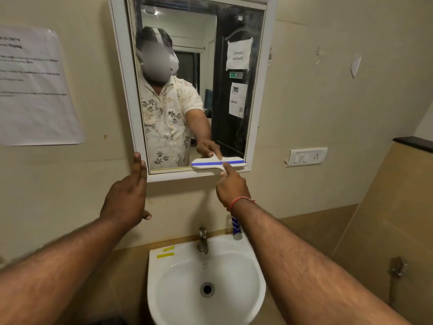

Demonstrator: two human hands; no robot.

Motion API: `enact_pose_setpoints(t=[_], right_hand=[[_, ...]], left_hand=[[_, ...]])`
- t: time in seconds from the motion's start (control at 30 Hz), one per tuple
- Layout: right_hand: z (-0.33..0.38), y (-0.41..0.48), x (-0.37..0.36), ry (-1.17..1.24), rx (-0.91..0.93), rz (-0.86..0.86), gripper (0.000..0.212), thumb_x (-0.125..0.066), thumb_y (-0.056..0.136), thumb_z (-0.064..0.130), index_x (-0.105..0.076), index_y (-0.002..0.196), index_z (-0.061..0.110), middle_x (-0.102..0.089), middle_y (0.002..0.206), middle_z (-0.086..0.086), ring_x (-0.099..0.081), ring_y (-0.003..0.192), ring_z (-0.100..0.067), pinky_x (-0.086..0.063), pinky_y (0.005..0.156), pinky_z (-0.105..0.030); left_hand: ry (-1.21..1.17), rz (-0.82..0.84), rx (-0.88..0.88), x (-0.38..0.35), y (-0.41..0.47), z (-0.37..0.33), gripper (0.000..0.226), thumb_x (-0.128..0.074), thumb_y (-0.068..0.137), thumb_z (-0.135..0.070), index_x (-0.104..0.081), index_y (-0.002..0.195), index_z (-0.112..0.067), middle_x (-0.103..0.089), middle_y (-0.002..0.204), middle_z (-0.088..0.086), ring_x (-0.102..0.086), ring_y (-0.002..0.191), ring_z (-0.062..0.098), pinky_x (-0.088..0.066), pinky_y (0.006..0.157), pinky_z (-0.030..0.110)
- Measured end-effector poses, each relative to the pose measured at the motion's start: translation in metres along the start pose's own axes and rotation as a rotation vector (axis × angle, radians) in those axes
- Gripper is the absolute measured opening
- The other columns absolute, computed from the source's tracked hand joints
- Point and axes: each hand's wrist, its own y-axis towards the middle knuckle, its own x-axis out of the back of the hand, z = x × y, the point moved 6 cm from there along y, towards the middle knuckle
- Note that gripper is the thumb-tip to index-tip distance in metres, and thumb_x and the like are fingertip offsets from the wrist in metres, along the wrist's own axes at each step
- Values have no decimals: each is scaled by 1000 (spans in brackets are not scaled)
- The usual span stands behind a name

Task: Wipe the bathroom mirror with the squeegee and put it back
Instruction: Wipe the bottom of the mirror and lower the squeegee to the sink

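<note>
White, blue-edged squeegee [207,167] — level — against the bottom of the mirror [196,85].

mirror [199,90] on far wall, centre; sink [178,289] below it, nearer. squeegee [218,165] against glass at mirror's bottom right, right hand [232,188] gripping its handle from below. left hand [126,195] touches frame's bottom-left corner. tap [203,241] on sink's far rim, tube [236,228] just right of it. paper sheet [35,90] on wall left of mirror, switch plate [305,157] right
</note>
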Motion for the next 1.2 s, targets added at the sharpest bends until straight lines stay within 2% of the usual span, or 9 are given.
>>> enact_pose_setpoints(t=[0.3, 0.47, 0.57, 0.67, 0.73, 0.87, 0.93, 1.07, 1.2], right_hand=[[0, -4, 0, -42, -5, -7, 53, -40, 113, 38, -32, 165, 45, -64, 142, -7, -67, 116, -26, -62, 100, -51], [5, -8, 4, -87, 8, -6, 50, -40, 113, 38, -38, 162, 42, -66, 143, -8, -67, 121, -30, -59, 104, -51], [-27, -33, -7, -41, -73, 96, 45, -42, 110, 32, -51, 153, 39, -71, 127, -9, -73, 101, -30, -67, 78, -47], [-107, -86, -28, -182, -182, 174, 47, -38, 107, 41, -47, 153, 46, -70, 134, -5, -74, 102, -31, -66, 82, -48], [-159, -121, -42, -229, -245, 214, 49, -36, 107, 47, -44, 155, 50, -70, 139, 0, -74, 102, -27, -66, 84, -45], [-215, -174, -63, -308, -315, 327, 48, -35, 113, 42, -46, 160, 38, -62, 154, 1, -63, 134, -27, -52, 110, -38], [-229, -187, -74, -308, -361, 358, 49, -35, 113, 41, -45, 161, 37, -63, 153, -1, -66, 129, -29, -55, 107, -40], [-237, -206, -101, -252, -410, 423, 50, -39, 112, 37, -47, 161, 35, -66, 146, -8, -70, 119, -33, -60, 101, -50], [-234, -213, -122, -267, -398, 456, 50, -41, 112, 37, -45, 162, 34, -64, 147, -14, -65, 127, -37, -56, 108, -47]], left_hand=[[-29, 58, 11, -5, -6, 2, 177, -114, 48, -30, 6, 175, -6, 30, 182, 6, -66, 84, 41, -58, 71, 43], [-37, 97, 28, -17, -11, 5, 178, -114, 48, -30, 8, 175, -6, 33, 181, 6, -44, 73, 27, -57, 67, 41], [-81, 107, 36, -21, -13, 4, 180, -114, 48, -31, 13, 174, -8, 25, 184, 7, -54, 75, 30, -57, 70, 41], [-101, 89, 37, -27, -20, 1, 180, -112, 50, -42, 14, 173, -6, 6, 186, 16, -64, 88, 34, -58, 77, 41], [-80, 117, -12, -44, -36, 3, 177, -113, 42, -48, -7, 174, 2, -4, 185, 20, -68, 102, 38, -62, 84, 44], [-41, 249, -122, -132, -102, 18, 168, -101, 36, -67, -30, 169, 7, -10, 183, 25, -66, 125, 46, -63, 95, 51], [-107, 298, -138, -176, -138, 20, 167, -82, 45, -87, -22, 172, 4, -3, 184, 24, -57, 144, 49, -60, 106, 54], [-280, 494, -45, -235, -201, 10, 180, -90, 47, -88, 8, 175, -8, 31, 181, 10, 1, 171, 40, -30, 134, 52], [-264, 513, -45, -249, -229, -7, 182, -89, 44, -91, 0, 174, 0, 20, 182, 18, 5, 167, 35, -26, 132, 48]])
